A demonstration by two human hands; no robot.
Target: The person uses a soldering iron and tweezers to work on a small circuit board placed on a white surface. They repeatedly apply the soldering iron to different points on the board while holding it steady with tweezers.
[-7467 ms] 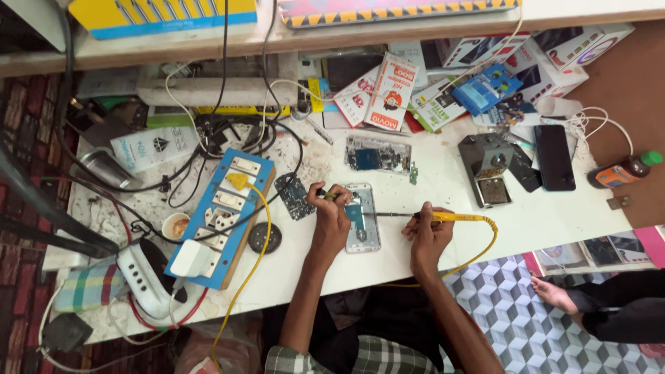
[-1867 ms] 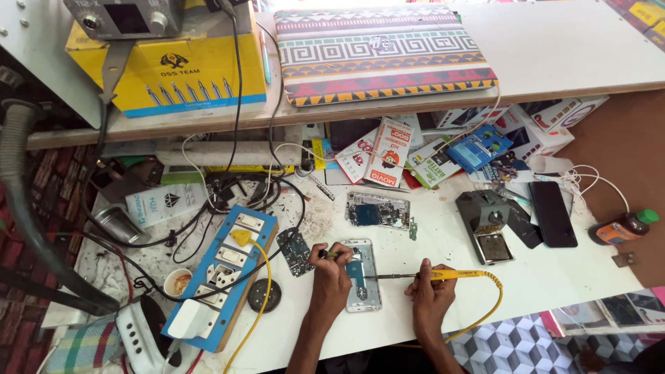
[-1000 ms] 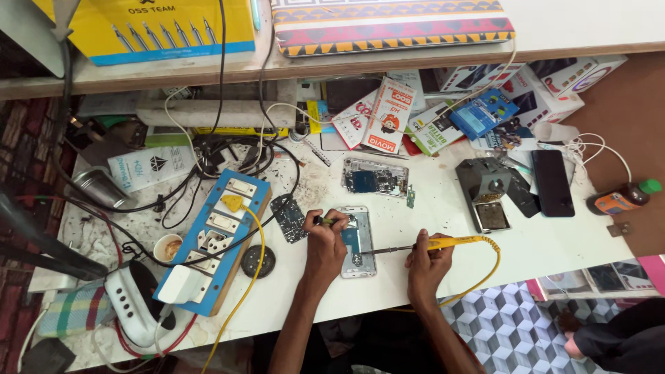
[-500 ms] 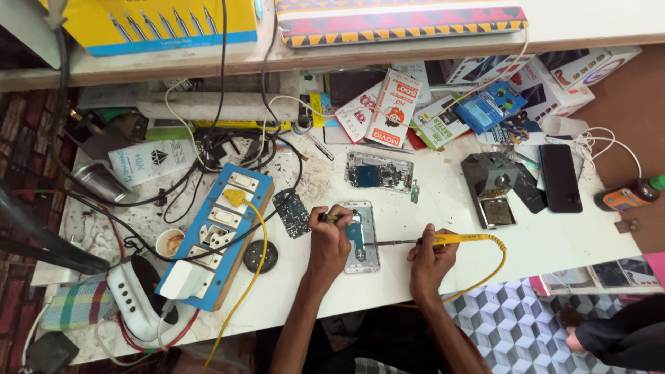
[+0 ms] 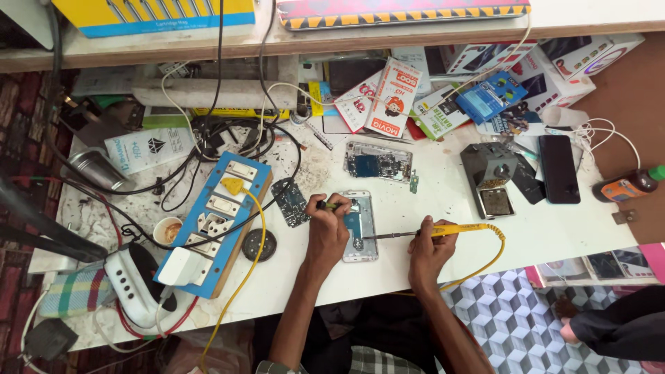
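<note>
An opened phone point(image 5: 361, 226) lies face down on the white bench, its blue board showing. My left hand point(image 5: 327, 233) rests at the phone's left edge and grips a small dark tool with a yellow band point(image 5: 330, 205) that points at the phone's top. My right hand point(image 5: 428, 248) holds a yellow-handled soldering iron point(image 5: 443, 230) level, with its metal tip reaching left to the phone's middle. The iron's yellow cable point(image 5: 488, 260) loops off the bench's front edge.
A second opened phone point(image 5: 377, 161) lies behind, a loose circuit board point(image 5: 289, 201) to the left. A blue power strip point(image 5: 215, 224) with plugs and tangled cables fills the left. A grey stand point(image 5: 492, 178), black phone point(image 5: 559, 167) and orange bottle point(image 5: 630, 185) sit right. Another person's foot point(image 5: 575, 331) shows bottom right.
Both hands stay on the opened phone with the same tools. Only the camera view has shifted slightly; the iron tip remains at the phone's middle.
</note>
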